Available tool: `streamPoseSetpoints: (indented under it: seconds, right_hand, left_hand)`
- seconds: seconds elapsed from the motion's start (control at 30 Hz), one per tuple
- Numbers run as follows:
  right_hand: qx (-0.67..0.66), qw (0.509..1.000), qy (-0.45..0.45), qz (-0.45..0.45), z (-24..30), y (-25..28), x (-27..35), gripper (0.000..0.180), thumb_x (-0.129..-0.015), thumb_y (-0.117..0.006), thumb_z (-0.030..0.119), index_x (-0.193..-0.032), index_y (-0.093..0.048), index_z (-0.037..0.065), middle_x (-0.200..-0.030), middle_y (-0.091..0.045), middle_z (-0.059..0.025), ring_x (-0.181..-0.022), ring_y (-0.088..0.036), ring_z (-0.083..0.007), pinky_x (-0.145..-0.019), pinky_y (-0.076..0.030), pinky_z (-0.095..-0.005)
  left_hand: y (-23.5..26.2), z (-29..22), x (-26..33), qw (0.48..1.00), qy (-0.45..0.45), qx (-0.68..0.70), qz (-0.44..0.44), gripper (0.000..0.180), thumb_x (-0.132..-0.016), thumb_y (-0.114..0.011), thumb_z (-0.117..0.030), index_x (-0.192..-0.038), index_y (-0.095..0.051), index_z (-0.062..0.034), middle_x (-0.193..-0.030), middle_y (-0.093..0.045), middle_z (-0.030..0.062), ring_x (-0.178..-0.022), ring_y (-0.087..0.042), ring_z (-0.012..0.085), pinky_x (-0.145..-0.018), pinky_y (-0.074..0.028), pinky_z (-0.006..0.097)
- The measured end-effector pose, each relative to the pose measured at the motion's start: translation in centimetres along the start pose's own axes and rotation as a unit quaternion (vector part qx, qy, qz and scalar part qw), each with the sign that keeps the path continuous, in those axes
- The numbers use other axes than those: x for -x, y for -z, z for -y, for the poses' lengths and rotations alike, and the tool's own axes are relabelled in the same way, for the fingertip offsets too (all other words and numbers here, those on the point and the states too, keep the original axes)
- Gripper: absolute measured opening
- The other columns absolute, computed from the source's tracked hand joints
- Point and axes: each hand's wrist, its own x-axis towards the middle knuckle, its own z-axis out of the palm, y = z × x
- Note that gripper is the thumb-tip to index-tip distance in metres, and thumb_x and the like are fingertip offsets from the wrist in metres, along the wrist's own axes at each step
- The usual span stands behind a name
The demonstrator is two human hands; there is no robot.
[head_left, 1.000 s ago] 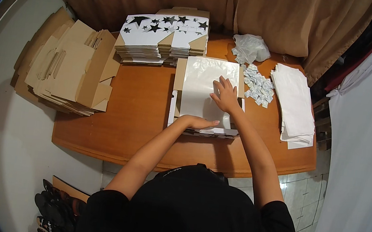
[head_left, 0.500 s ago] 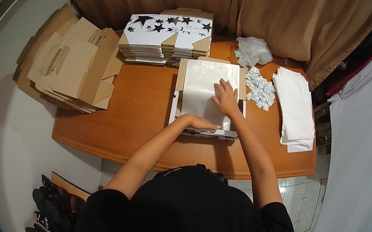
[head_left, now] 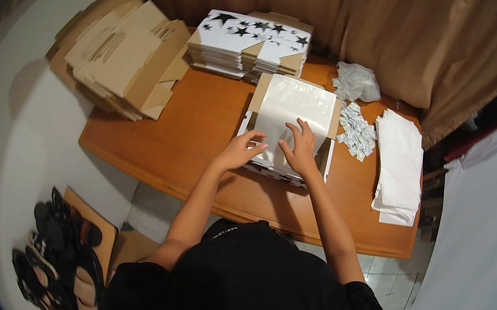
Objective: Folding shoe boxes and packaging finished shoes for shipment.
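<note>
An open cardboard box (head_left: 260, 94), brown inside and white with black stars outside, stands on the table in front of me. A glossy white sheet (head_left: 296, 102) lies in it and runs up over its raised far side. My left hand (head_left: 241, 151) is at the box's near left corner, fingers curved and apart, with nothing visible in it. Over the sheet's right part is my right hand (head_left: 301, 149), fingers spread and empty. Whether its fingertips touch the sheet, I cannot tell. The box's bottom is hidden under the sheet and hands.
Flat star-printed boxes (head_left: 244, 45) are stacked at the back of the wooden table (head_left: 138, 134). Brown folded cardboard (head_left: 116, 62) is piled at the left. Small packets (head_left: 358, 133), a plastic bag (head_left: 358, 83) and white sheets (head_left: 398, 168) sit right. Shoes (head_left: 53, 255) are at lower left.
My left hand has lifted off the box's near edge and moved left, its fingers now apart. The right hand stays over the sheet, slightly lower on it. The view has turned a little.
</note>
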Motion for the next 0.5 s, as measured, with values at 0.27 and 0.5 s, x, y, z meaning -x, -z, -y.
streamPoseSetpoints:
  seconds: [0.27, 0.5]
  right_hand:
    - [-0.145, 0.977, 0.157, -0.002, 5.7, -2.0, 5.6, 0.029, -0.078, -0.060, 0.015, -0.105, -0.056, 0.005, -0.119, -0.046, -0.0176, -0.111, -0.041, -0.0360, -0.098, -0.028, -0.0453]
    - [-0.249, 0.928, 0.241, 0.140, 11.6, -7.8, 12.4, 0.016, -0.077, -0.059, 0.008, -0.092, -0.060, 0.006, -0.106, -0.053, -0.0130, -0.103, -0.045, -0.0303, -0.093, -0.031, -0.0407]
  left_hand:
    - [-2.3, 2.0, 9.8, 0.960, -0.028, 0.102, -0.260, 0.032, -0.088, -0.058, -0.016, -0.114, -0.053, 0.0006, -0.106, -0.060, 0.0084, -0.096, -0.056, 0.0150, -0.084, -0.044, 0.027]
    - [-5.0, 5.4, 22.8, 0.909, 0.081, 0.108, -0.394, 0.038, -0.086, -0.059, -0.024, -0.115, -0.053, 0.0001, -0.107, -0.059, 0.0122, -0.096, -0.057, 0.0189, -0.082, -0.046, 0.030]
